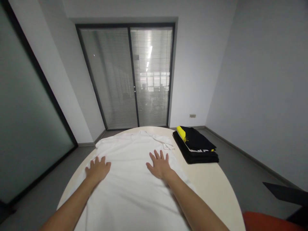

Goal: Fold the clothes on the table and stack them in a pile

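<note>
A white cloth garment (130, 183), possibly a T-shirt, lies spread over the round table with faint wrinkles. My left hand (98, 169) rests palm down on its left side, fingers apart. On the right part of the fabric lies my right hand (159, 165), flat and with its fingers spread. Neither hand grips the cloth. At the far right, the fabric's upper edge is bunched and folded over. The near end of the garment runs out of the bottom of the view.
The pale round table (211, 183) shows around the cloth. A stack of folded black clothes (198, 141) with yellow and white print sits at its right edge. An orange-red chair seat (262, 221) is at the lower right. Behind stands a glass door (151, 80) with blinds.
</note>
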`<state>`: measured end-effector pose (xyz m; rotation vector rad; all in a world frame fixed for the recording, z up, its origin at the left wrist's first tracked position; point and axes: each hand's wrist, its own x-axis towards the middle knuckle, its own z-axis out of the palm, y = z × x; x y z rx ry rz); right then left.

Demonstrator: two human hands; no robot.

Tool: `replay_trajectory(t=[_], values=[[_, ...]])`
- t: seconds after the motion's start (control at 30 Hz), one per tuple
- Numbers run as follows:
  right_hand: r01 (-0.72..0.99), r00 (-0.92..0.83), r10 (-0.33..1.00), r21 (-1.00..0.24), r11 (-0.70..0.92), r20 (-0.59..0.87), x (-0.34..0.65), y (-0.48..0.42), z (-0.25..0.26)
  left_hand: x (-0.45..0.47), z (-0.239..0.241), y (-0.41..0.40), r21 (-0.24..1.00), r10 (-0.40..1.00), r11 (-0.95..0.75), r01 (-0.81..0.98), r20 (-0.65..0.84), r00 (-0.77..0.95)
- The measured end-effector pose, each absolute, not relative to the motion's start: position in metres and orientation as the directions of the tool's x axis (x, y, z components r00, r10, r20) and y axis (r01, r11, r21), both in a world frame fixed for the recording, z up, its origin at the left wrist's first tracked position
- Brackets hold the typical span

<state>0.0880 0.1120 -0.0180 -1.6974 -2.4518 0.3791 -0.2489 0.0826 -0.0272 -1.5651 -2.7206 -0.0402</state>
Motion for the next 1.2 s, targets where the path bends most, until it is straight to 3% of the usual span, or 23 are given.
replay_trajectory(t=[0.1, 0.2, 0.33, 0.53, 0.73, 0.87, 1.0, 1.1, 1.2], values=[[0.899, -0.362, 0.931, -0.277, 0.338, -0.04, 0.071, 0.102, -0.018, -0.246, -0.006, 0.09, 0.015, 0.821, 0.571, 0.821, -0.03, -0.57], [0.896, -0.363, 0.931, -0.288, 0.337, -0.04, 0.064, 0.096, -0.019, -0.22, 0.002, 0.104, 0.0, 0.858, 0.507, 0.862, 0.089, -0.505], [0.895, -0.355, 0.934, -0.304, 0.327, -0.041, 0.068, 0.099, -0.019, -0.167, -0.014, 0.126, 0.054, 0.914, 0.373, 0.926, 0.15, -0.377], [0.92, -0.302, 0.949, -0.289, 0.265, -0.091, 0.076, 0.11, -0.015, -0.136, -0.039, 0.147, 0.163, 0.879, 0.441, 0.882, 0.121, -0.462], [0.913, -0.333, 0.928, -0.19, 0.361, 0.167, 0.076, 0.128, -0.001, -0.145, -0.051, 0.143, 0.147, 0.918, 0.34, 0.929, 0.162, -0.362], [0.892, -0.398, 0.886, -0.127, 0.435, 0.237, 0.079, 0.158, 0.0, -0.141, -0.048, 0.139, 0.113, 0.944, 0.233, 0.966, 0.211, -0.252], [0.865, -0.455, 0.87, -0.135, 0.483, 0.191, 0.08, 0.194, -0.008, -0.133, -0.039, 0.138, 0.113, 0.964, 0.091, 0.989, 0.237, -0.116], [0.871, -0.461, 0.88, -0.134, 0.473, 0.114, 0.079, 0.222, -0.012, -0.128, -0.036, 0.14, 0.133, 0.957, 0.13, 0.983, 0.243, -0.159], [0.929, -0.346, 0.936, -0.116, 0.352, 0.071, 0.082, 0.252, -0.012, -0.125, -0.038, 0.144, 0.16, 0.951, 0.15, 0.976, 0.248, -0.186]])
